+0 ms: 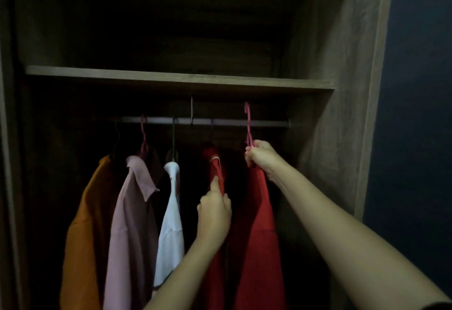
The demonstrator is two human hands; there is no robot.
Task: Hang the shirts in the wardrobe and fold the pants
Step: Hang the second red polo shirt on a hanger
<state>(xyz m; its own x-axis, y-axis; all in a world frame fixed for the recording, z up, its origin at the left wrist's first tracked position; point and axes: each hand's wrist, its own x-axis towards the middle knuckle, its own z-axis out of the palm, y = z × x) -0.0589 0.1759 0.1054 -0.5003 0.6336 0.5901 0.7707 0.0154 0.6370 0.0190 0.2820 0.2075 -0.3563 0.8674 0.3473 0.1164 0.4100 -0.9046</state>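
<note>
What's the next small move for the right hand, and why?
Probably lower the pink hanger so its hook drops onto the rod: the right hand grips it with the hook above the rod, and the left hand pinches the neighbouring red shirt.

cam: head, one wide-angle view | from: the person's head, before the open wardrobe | aim: forward and slightly upward, shelf edge across mid-frame, rail just under it | range: close; left hand and right hand reach in from the bottom edge
</note>
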